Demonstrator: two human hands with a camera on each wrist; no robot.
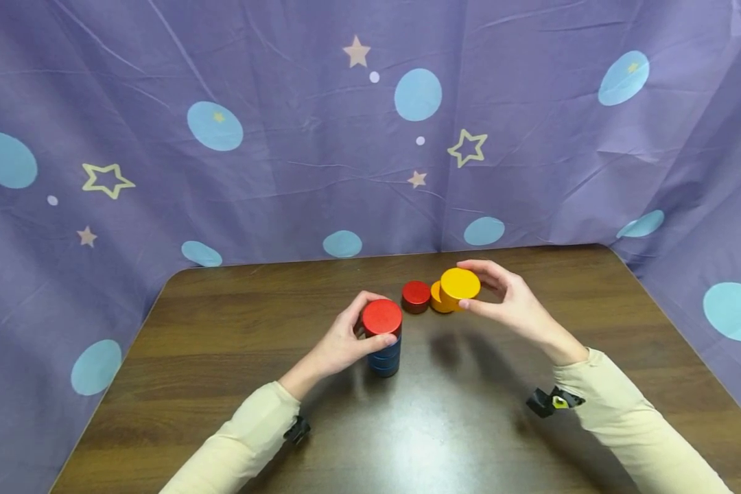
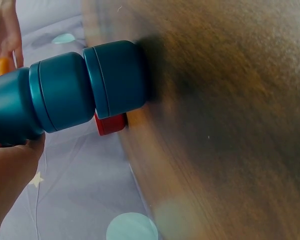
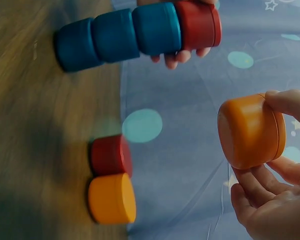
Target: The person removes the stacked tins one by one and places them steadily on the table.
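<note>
Three blue round lidded tins [image 3: 115, 36] stand stacked on the table, with a red tin [image 1: 381, 317] on top. My left hand [image 1: 336, 343] grips the red tin at the top of this stack, thumb on the near side. Up in the air to the right, my right hand [image 1: 519, 302] holds a yellow tin [image 3: 252, 131] between thumb and fingers, apart from the stack. Behind it on the table sit a second red tin [image 3: 111, 156] and a second yellow tin [image 3: 112, 198], side by side. In the head view the held tin partly hides that second yellow one.
The brown wooden table [image 1: 222, 343] reaches back to a purple curtain [image 1: 284, 137] with stars and blue ovals. Small black devices, one a wrist camera [image 1: 552, 401], sit at both sleeves. Light glares off the table's near middle.
</note>
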